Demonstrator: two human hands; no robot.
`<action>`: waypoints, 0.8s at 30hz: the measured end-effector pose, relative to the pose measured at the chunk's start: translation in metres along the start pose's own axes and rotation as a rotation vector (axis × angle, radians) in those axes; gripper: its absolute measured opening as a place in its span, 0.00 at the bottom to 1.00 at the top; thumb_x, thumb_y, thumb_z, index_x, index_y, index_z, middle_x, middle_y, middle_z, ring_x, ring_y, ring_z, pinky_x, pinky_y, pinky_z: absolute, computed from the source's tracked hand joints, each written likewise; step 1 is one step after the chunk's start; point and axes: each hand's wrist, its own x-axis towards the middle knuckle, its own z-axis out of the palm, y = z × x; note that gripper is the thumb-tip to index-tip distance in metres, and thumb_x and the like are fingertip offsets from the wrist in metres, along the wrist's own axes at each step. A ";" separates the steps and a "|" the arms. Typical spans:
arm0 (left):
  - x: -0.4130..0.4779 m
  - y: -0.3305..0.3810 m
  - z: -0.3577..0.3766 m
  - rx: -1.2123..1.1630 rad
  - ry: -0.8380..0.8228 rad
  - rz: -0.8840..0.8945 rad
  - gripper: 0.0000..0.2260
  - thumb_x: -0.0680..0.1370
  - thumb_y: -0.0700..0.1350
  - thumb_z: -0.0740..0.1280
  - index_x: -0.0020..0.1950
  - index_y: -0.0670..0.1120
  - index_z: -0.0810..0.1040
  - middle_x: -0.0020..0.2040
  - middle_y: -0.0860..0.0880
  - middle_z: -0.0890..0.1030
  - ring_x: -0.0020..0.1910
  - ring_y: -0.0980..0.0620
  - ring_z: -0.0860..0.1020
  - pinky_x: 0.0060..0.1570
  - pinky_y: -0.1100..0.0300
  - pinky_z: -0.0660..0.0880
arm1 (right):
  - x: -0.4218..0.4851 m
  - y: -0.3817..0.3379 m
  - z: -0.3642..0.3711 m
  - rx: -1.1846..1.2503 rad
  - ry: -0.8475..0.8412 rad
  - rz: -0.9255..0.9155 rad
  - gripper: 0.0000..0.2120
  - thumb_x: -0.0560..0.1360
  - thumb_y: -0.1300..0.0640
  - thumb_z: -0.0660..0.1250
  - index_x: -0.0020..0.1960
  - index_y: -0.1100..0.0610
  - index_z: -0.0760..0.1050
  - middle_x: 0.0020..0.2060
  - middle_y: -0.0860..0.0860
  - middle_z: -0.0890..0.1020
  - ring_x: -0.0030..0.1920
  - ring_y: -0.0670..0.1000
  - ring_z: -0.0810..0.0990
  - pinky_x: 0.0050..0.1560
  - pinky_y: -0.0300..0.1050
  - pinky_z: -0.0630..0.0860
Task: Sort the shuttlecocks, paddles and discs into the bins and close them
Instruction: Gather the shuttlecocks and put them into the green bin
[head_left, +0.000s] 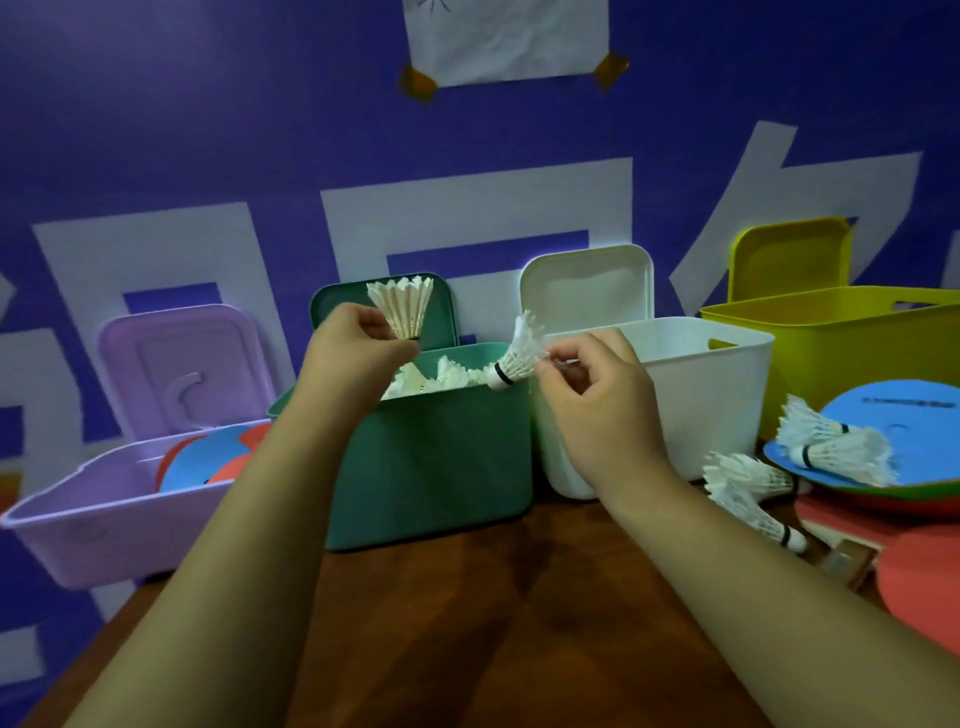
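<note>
purple-blue wall (208, 130) behind, crossed by pale blocky shapes, with a white sheet (504, 36) taped at top centre. brown wooden table (519, 623) across the bottom of the frame. four open bins in a row along the wall, each lid standing upright behind its bin: lilac bin (104, 530) at lower left with blue and red discs (208, 457) inside; green bin (431, 467) at centre, holding a heap of white shuttlecocks (447, 374); white bin (717, 405) right of centre, just beside the green one; yellow bin (857, 353) at upper right. left hand (353, 348) raised above the green bin's back left corner, fingers and thumb closed together on the cork end of a cream shuttlecock (402, 306), skirt pointing up in front of the green lid (337, 306). right hand (597, 410) in front of the white bin, thumb and forefinger pinched on the feather tips of a white shuttlecock (514, 358), its black-banded cork hanging down and left over the green bin's right rim. at the right edge, loose shuttlecocks (831, 447) lying on a blue disc (914, 415) atop a green and red stack, further shuttlecocks (748, 483) on the table just beside it. lower right corner: flat red piece (924, 587), paddle or disc, cannot tell.
</note>
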 end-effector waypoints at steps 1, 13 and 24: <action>0.005 -0.005 0.000 0.053 -0.036 -0.006 0.21 0.72 0.48 0.79 0.62 0.47 0.78 0.50 0.50 0.85 0.43 0.53 0.82 0.37 0.59 0.75 | 0.005 -0.001 0.007 0.004 -0.004 -0.010 0.01 0.80 0.58 0.73 0.50 0.53 0.82 0.51 0.47 0.77 0.47 0.41 0.81 0.48 0.25 0.73; 0.011 -0.042 0.024 0.353 -0.103 0.127 0.22 0.82 0.44 0.64 0.77 0.51 0.69 0.68 0.53 0.79 0.63 0.48 0.77 0.55 0.56 0.74 | 0.047 0.014 0.061 -0.024 -0.016 0.011 0.04 0.81 0.58 0.69 0.48 0.53 0.81 0.52 0.48 0.76 0.46 0.45 0.81 0.47 0.30 0.76; 0.018 -0.044 -0.003 0.251 0.021 0.004 0.23 0.75 0.32 0.58 0.67 0.47 0.77 0.58 0.51 0.84 0.56 0.49 0.79 0.54 0.54 0.77 | 0.076 -0.001 0.124 -0.538 -0.601 -0.078 0.16 0.81 0.44 0.66 0.66 0.46 0.81 0.65 0.50 0.75 0.63 0.56 0.76 0.66 0.54 0.76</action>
